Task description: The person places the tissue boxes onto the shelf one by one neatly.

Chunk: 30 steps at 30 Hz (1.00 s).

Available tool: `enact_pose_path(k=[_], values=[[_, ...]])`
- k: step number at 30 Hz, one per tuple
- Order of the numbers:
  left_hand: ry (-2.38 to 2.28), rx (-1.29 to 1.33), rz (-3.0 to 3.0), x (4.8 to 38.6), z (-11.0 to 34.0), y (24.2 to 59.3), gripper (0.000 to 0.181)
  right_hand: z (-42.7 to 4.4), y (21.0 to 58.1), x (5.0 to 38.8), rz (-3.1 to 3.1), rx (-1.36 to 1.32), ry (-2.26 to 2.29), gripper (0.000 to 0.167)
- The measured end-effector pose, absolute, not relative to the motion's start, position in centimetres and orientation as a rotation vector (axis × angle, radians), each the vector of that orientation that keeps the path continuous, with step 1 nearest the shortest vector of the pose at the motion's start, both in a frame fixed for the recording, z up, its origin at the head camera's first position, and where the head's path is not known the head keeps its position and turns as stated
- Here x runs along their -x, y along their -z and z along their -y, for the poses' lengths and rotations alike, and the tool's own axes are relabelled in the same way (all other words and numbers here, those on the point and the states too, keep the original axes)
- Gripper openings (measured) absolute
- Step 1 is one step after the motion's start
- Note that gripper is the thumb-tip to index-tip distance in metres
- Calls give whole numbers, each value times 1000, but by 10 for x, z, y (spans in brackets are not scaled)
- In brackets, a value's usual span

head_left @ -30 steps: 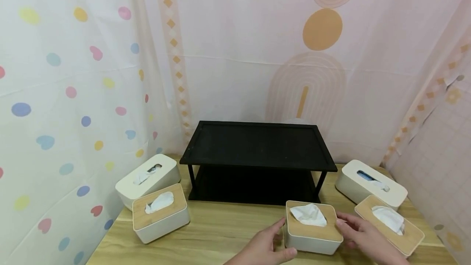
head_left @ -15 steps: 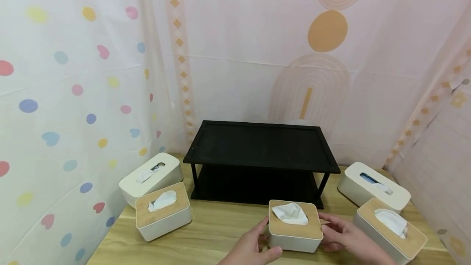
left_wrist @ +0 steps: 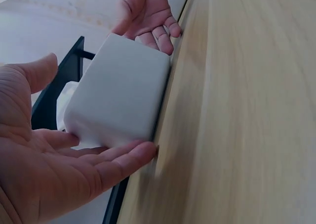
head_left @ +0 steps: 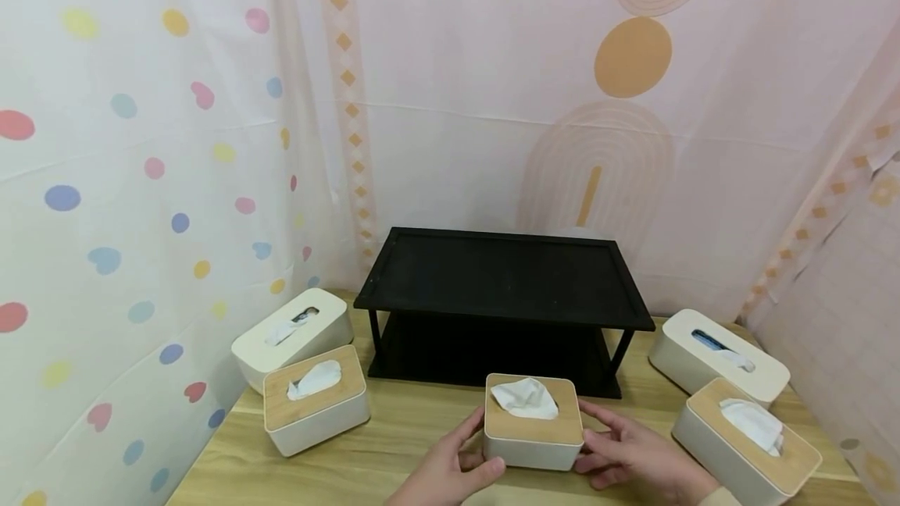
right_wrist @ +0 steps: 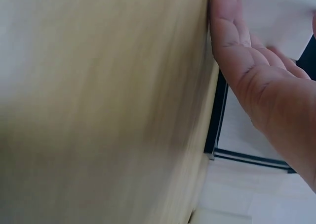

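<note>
Left of the rack (head_left: 506, 276): a white box (head_left: 302, 340), a lidded box (head_left: 316, 403). Just before it, the left hand (head_left: 450, 461) and right hand (head_left: 626, 447), fingers nearly straight, touch the middle box's (head_left: 530, 434) sides. Right of it: another white box (head_left: 703, 369), another lidded box (head_left: 744, 437).

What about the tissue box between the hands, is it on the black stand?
No, the tissue box is in front of the black stand, between the left hand and the right hand.
</note>
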<state>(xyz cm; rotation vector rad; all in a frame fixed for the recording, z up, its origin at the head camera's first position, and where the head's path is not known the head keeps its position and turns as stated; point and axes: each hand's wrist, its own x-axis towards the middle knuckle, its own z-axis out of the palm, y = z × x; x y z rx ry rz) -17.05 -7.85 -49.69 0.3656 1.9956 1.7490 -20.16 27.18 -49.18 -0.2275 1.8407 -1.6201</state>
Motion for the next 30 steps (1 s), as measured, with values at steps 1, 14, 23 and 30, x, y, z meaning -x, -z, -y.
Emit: enact_pose_path(k=[1,14,23,30], values=[[-1753,-377,-1994,171,81,497,90,-270,492,202,-1840,227,1620,87],[-1777,-361,-1946,171,95,494,86,-254,492,206,-1775,261,1673,87],[-1751,-346,-1987,168,102,490,85,-246,495,206,-1749,334,1698,87],[-1749,-343,-2033,167,108,489,84,-238,494,207,-1772,350,1689,87]])
